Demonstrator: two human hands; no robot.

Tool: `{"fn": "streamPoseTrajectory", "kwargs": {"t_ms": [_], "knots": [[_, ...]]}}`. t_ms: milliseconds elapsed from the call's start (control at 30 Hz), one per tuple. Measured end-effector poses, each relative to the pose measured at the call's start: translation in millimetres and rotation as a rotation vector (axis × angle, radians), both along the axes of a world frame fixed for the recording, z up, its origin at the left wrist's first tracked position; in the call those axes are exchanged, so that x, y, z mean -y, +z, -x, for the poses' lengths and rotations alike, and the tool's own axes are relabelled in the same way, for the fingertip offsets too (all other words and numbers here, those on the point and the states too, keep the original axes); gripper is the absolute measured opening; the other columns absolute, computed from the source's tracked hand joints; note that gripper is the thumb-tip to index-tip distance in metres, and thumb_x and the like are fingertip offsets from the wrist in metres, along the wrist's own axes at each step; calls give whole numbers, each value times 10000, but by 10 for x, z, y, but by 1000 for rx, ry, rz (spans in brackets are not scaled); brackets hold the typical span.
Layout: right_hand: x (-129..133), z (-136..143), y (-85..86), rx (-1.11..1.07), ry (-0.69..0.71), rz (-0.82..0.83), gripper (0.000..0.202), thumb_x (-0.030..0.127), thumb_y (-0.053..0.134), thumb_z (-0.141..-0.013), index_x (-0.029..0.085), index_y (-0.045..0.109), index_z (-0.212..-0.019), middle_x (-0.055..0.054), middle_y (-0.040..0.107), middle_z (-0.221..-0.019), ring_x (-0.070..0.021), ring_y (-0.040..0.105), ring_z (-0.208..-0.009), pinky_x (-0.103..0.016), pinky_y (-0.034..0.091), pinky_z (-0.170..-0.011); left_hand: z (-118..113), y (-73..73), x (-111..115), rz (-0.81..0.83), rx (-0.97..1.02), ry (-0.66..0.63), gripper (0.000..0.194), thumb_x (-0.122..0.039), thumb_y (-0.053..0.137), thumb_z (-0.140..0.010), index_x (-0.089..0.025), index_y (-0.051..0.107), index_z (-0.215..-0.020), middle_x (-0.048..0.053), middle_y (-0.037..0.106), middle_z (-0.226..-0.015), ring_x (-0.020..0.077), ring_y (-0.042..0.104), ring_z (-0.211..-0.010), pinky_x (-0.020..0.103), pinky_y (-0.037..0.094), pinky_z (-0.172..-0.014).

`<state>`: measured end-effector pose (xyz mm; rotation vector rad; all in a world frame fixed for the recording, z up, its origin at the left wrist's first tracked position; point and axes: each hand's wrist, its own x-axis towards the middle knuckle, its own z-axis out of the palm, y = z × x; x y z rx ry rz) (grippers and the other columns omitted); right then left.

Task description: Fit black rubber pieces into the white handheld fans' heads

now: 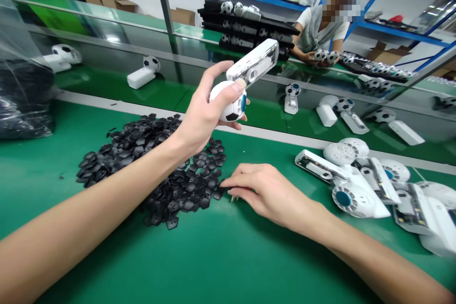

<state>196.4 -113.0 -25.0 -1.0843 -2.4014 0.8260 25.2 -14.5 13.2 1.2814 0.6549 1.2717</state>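
Observation:
My left hand [210, 104] is wrapped round a white handheld fan [254, 61] whose round head carries black football-style patches and a blue centre. The fan is raised above the table, its long handle tilted up to the right with inner parts showing. My right hand [265, 187] is low over the table, thumb and fingers pinched on a small black pentagon piece [224, 187] at the edge of the heap. That heap of black pentagon pieces [142, 145] spreads on the green tabletop [213, 266], partly behind my left forearm.
White fans without black patches [356, 199] lie piled at the right. Beyond the pale edge strip, a green conveyor [228, 114] carries several fans. A clear plastic bag of black pieces [24, 95] stands at the left. Across from me, a person [322, 33] holds fans beside stacked black trays [245, 31].

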Motion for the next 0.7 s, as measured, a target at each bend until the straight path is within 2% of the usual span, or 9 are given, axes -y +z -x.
{"fn": "streamPoseTrajectory", "kwargs": {"t_ms": [100, 200, 367, 600, 700], "knots": [[-33, -72, 55, -34, -8, -50, 254, 55, 649, -1042, 141, 836, -1191, -88, 773, -1048, -199, 734, -901, -303, 545, -811, -1, 13, -8, 68, 22, -11, 761, -453, 861, -819, -275, 503, -1467, 71, 728, -1000, 368, 788, -951, 402, 640, -699], [-75, -132, 121, -113, -47, -112, 191, 51, 669, -1033, 130, 837, -1076, -77, 783, -1023, -179, 736, -903, -271, 548, -809, 5, 37, -6, 142, 50, -37, 705, -318, 807, -768, -236, 528, -1410, 68, 731, -1047, 323, 767, -987, 362, 632, -698], [-86, -181, 238, -363, -222, -161, 95, 96, 767, -992, 163, 819, -949, -15, 823, -918, -126, 749, -787, -210, 562, -741, 5, 81, 39, 187, 62, -52, 577, -245, 789, -755, -213, 546, -1277, 37, 732, -1061, 232, 745, -956, 284, 616, -651], [-68, -167, 347, -662, -336, 30, 72, 174, 861, -919, 185, 816, -863, 2, 830, -819, -139, 797, -730, -202, 638, -718, -59, 20, 73, 154, 58, -68, 690, -240, 849, -744, -218, 508, -1343, 26, 737, -1045, 203, 732, -894, 264, 623, -622], [-94, -164, 392, -841, -363, 141, 78, 204, 927, -854, 206, 849, -866, 6, 837, -816, -146, 814, -726, -202, 667, -723, -94, -3, 105, 91, 35, -50, 634, -330, 878, -818, -217, 508, -1319, 25, 726, -1004, 186, 713, -867, 246, 617, -615]]}}
